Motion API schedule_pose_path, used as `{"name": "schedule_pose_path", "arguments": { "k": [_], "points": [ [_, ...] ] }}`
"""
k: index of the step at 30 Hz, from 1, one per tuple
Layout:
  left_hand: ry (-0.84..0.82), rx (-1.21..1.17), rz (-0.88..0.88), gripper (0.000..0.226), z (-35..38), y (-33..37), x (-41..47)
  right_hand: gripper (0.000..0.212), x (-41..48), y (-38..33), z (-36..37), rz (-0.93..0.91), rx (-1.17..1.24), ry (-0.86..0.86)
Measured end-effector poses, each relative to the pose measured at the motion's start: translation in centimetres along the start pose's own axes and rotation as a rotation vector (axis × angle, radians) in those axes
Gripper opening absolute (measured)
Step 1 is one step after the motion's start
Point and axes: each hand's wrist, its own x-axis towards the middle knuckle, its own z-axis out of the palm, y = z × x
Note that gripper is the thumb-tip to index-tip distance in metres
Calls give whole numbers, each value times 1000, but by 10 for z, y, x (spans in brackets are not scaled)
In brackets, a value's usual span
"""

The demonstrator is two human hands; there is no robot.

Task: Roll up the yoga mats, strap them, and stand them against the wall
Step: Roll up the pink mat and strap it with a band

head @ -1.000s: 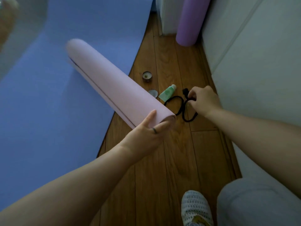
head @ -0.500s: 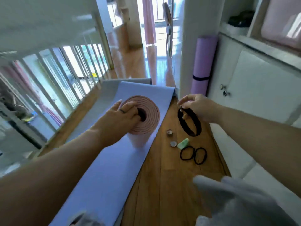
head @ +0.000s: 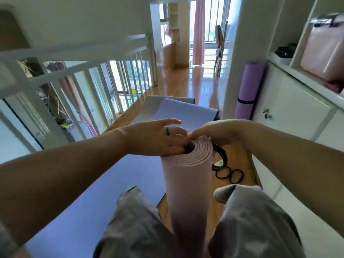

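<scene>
A rolled pink yoga mat (head: 188, 185) stands upright between my knees. My left hand (head: 158, 138) rests on its top end, fingers at the centre hole. My right hand (head: 214, 133) touches the top rim and holds a black strap (head: 222, 155) that hangs down beside the roll. More black strap loops (head: 229, 174) lie on the wooden floor to the right. A blue mat (head: 104, 183) lies flat on the left. A purple rolled mat (head: 248, 90) with a black strap stands against the wall.
A white railing (head: 89, 81) runs along the left. White cabinets (head: 297, 112) and shelves line the right wall. A grey mat (head: 150, 103) lies under the far end of the blue one. My grey-trousered knees (head: 247, 211) flank the pink roll.
The pink roll has come closer and now stands between my knees. My right hand has brought the black strap from the air to the roll's top rim.
</scene>
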Motion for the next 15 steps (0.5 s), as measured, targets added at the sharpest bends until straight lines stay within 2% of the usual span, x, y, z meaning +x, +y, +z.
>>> {"name": "schedule_pose_path", "arguments": {
  "k": [3, 10, 15],
  "points": [
    [3, 0, 86, 42, -14, 5, -2, 52, -10, 0, 2, 66, -27, -94],
    [69, -10, 158, 32, -21, 9, -7, 41, -31, -14, 0, 53, -144, -111],
    [61, -71, 165, 41, -24, 13, -9, 37, -33, -20, 3, 58, -196, -148]
  ]
}}
